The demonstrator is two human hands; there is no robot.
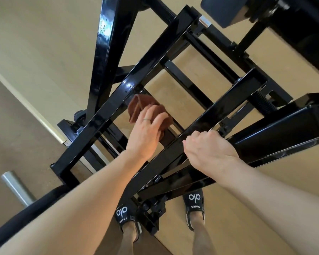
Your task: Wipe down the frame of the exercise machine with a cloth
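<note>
The exercise machine's glossy black steel frame (107,111) fills the view, with two long parallel bars running diagonally and cross bars between them. A brown cloth (136,105) lies bunched against a lower cross bar in the gap between the long bars. My left hand (145,131) reaches into that gap and grips the cloth, its fingers curled over the near part. My right hand (208,150) is curled around the edge of the nearer long bar (228,107).
A black padded piece (223,11) sits at the top right, and a thick black beam (284,129) runs off to the right. A silver peg (17,188) juts out at the lower left. My feet in black slippers (194,201) stand on the tan floor under the frame.
</note>
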